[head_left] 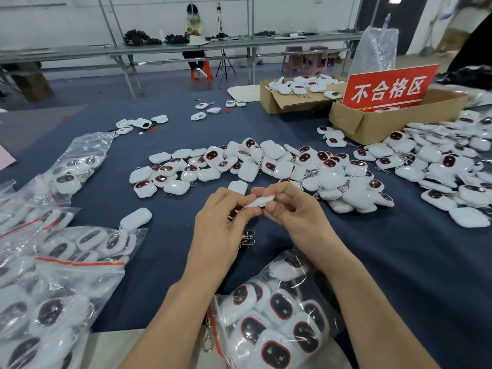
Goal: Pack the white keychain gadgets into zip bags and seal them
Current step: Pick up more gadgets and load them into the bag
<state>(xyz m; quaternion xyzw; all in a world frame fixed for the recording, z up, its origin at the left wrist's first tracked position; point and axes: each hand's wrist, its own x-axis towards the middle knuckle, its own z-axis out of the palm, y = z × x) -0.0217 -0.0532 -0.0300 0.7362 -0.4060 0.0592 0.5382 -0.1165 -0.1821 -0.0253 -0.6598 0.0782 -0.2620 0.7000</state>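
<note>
Both my hands hold one white keychain gadget above the dark blue table. My left hand pinches its near end, and my right hand curls its fingers round the far end. Its metal clip hangs below my left hand. A large pile of loose white gadgets with dark red-rimmed faces lies just beyond my hands. A zip bag holding several gadgets lies between my forearms at the table's near edge.
Filled zip bags with red strips cover the left side. More loose gadgets heap at the right. Two cardboard boxes with a red sign stand at the back right. A single gadget lies left of my hands.
</note>
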